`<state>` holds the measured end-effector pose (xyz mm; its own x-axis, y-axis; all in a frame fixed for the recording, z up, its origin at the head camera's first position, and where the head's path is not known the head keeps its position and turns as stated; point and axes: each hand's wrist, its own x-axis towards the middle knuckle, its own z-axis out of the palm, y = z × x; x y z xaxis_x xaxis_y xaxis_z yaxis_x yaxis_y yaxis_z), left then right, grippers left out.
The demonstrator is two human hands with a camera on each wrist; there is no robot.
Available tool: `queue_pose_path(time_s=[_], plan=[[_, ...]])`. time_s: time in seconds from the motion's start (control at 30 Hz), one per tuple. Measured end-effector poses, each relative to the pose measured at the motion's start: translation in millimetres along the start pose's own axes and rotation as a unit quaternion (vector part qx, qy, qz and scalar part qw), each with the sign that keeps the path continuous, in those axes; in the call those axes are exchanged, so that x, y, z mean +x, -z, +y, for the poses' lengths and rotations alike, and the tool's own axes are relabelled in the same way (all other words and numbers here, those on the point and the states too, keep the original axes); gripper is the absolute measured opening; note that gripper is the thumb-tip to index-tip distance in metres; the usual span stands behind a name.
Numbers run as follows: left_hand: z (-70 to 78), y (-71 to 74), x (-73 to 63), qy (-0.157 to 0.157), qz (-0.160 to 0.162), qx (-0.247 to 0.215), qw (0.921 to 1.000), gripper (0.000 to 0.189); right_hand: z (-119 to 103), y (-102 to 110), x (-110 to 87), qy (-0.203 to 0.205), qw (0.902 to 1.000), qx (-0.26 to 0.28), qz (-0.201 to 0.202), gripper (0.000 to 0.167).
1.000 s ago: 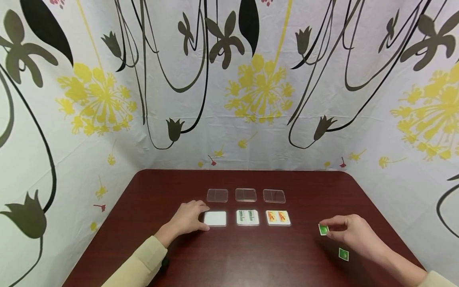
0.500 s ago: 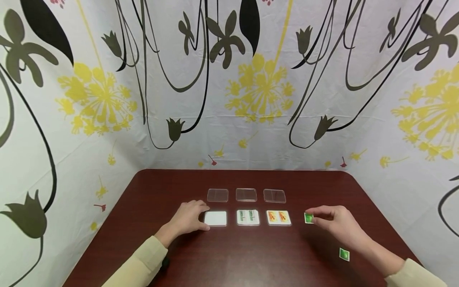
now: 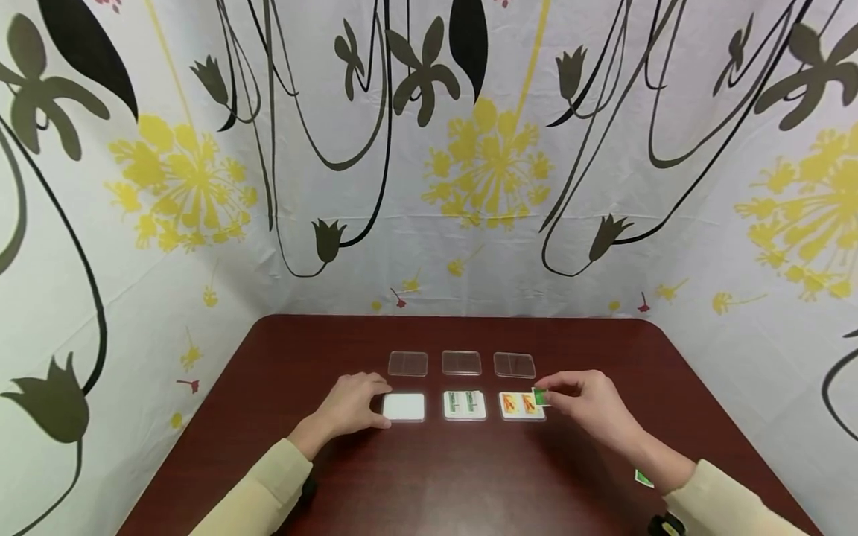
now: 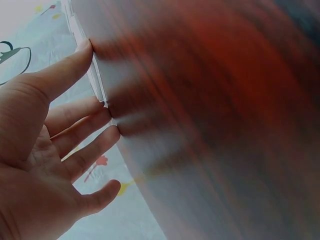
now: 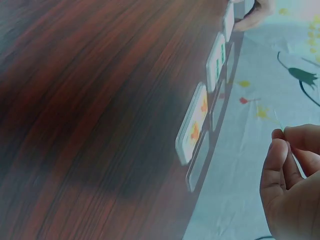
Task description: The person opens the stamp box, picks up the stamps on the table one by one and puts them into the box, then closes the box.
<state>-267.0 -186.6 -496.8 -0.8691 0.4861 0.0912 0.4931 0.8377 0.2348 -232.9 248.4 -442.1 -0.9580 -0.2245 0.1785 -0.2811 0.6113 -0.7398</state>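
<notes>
My left hand (image 3: 350, 406) holds the left end of a clear case with a blank white stack (image 3: 405, 407), thumb at the near side and fingers at the far side. My right hand (image 3: 593, 406) pinches a small green card (image 3: 540, 397) between thumb and fingers. The card hangs over the right end of a case of cards with orange pictures (image 3: 516, 404). Between the white stack and the orange cards lies a case of cards with green print (image 3: 465, 404). In the right wrist view the pinched card (image 5: 297, 162) shows only as a thin edge.
Three clear plastic lids or trays, left (image 3: 407, 363), middle (image 3: 461, 362) and right (image 3: 514, 365), lie in a row behind the cases. Another green card (image 3: 643, 479) lies partly hidden under my right forearm. A flowered cloth (image 3: 375, 290) hangs behind the dark red table (image 3: 429, 484).
My right hand has carried the green card leftward and away from me, from the right of the table to the orange cards' case. My left hand has stayed at the white stack.
</notes>
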Motion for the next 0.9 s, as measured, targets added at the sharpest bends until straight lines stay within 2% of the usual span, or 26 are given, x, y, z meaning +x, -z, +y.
queue_pose_path(time_s=[0.27,0.47,0.63,0.9], plan=[[-1.2,-1.9,1.6,-0.006,0.004,0.003,1.0,0.057,-15.2,-28.1,17.1,-0.004,0.9997,0.016,-0.018,0.014],[-0.2,-0.4,1.4,-0.008,0.007,0.007,0.9999,0.056,-30.2,-47.8,29.9,0.028,0.999,0.03,-0.016,0.016],[0.4,-0.9,0.6,-0.006,0.01,0.009,0.9999,0.055,-41.2,-68.1,41.5,0.037,0.998,0.049,-0.017,0.018],[2.4,0.3,0.0,0.0,0.008,0.003,1.0,0.054,-58.8,-106.3,57.6,0.054,0.9951,0.071,-0.044,0.023]])
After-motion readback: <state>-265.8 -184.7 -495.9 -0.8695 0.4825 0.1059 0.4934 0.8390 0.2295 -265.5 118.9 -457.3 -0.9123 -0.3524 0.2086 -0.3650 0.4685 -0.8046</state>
